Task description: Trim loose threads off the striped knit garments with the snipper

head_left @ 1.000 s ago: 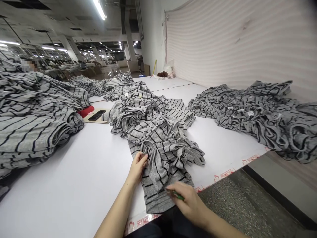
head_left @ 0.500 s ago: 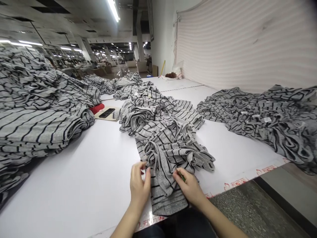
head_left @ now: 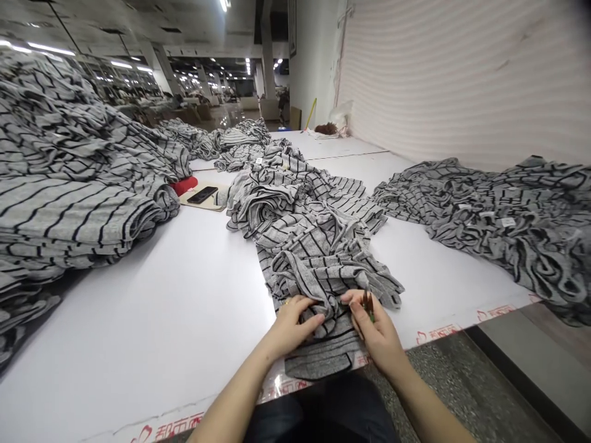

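A grey garment with black stripes [head_left: 330, 280] lies crumpled in front of me, its lower end flat near the table's front edge. My left hand [head_left: 295, 323] rests on this garment, with a fold between its thumb and curved fingers. Just to the right, my right hand [head_left: 376, 323] is closed around a small pair of thread snips [head_left: 368, 303], whose dark blades point up and whose green handle is mostly hidden in the palm. The thumb and forefinger of that hand come together at the garment's right side; whether they pinch cloth or a thread I cannot tell.
A tall heap of striped garments [head_left: 87, 209] fills the left side. Another pile [head_left: 489, 221] lies at the right, partly over the table's edge. More garments [head_left: 263, 197] stretch behind mine. A phone [head_left: 202, 195] lies on cardboard beside a red item [head_left: 184, 185]. The white table [head_left: 184, 320] has red print.
My left hand has moved right onto the garment and taken a fold of it. My right hand has moved right and turned, so the snips' blades now show upright. The view has shifted slightly.
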`<state>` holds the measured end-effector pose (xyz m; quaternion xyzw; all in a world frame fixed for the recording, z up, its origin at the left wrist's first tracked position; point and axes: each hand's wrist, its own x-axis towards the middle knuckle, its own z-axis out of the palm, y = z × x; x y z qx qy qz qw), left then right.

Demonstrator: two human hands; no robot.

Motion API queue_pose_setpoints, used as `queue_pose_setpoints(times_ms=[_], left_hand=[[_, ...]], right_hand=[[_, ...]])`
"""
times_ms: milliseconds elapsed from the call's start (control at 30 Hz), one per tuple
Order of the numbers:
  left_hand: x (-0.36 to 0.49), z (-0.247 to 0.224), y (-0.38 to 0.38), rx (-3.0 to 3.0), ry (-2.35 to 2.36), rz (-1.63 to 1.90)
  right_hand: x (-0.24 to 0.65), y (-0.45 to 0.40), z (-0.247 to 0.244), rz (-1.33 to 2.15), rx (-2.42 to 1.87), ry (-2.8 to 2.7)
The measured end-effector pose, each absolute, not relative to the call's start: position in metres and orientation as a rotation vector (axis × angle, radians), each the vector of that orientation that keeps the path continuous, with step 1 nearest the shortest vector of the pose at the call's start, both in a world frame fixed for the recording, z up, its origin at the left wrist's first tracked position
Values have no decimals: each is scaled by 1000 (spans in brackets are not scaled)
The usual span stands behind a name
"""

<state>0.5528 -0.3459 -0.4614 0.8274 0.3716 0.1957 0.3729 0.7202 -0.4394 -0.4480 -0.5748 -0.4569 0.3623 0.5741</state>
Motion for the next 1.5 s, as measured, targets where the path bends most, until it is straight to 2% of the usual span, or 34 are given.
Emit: queue_pose_setpoints(times_ms=[167,500,600,700,800,933,1133,1333,1500], left_hand=[[563,-463,-343,2169,1070,592],[569,-480,-340,2285,1198,971],[563,-478,-336,2300,1121,1117],[561,-479,-334,2273,1028,1254],[563,-481,-334,2225,972,1339],[563,-479,-335,2190,928,1354],[560,-475,-336,2221,874,1232],[556,-480,-325,2219,956,1196],[553,-486,-288,2263,1031,1159]], right_hand=[[715,-426,-442,1072,-1072,-717],[733,-451,-398,1163,-686,-534],[746,-462,-403,1260,-808,-671],[747,-462,-417,1417,-1161,-895],[732,-448,-429,1232,-1389,-1103],[705,-418,-442,816,-1354,-1330],[700,-402,-452,752,-1298,-1134],[723,-430,-449,948,-1254,-926],[734,-460,-445,1297,-1412,-1226]])
